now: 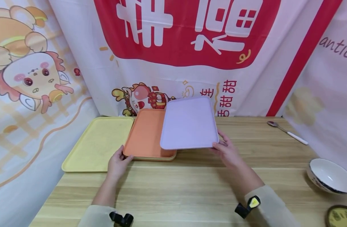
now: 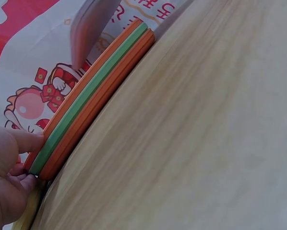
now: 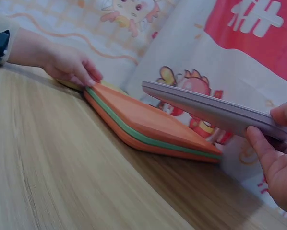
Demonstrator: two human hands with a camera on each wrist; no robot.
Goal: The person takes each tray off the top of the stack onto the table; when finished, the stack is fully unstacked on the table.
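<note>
While the right hand pinched the lavender tray by its near right corner and held it lifted and tilted above the stack, the left hand gripped the near left corner of the orange tray. That orange tray topped a stack with a green tray beneath it on the table, the yellow tray lying just beside at nine o'clock.

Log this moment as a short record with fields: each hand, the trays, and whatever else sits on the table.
left hand: holds the near left corner of the tray stack
right hand: grips the lilac tray by its near right corner, lifted clear above the stack
tray stack: orange, green, orange layers, flat on the wooden table
yellow tray: flat, left of the stack
spoon: far right, on the table
bowl: white inside, right edge
dark round item: bottom right corner, cut off by the frame
</note>
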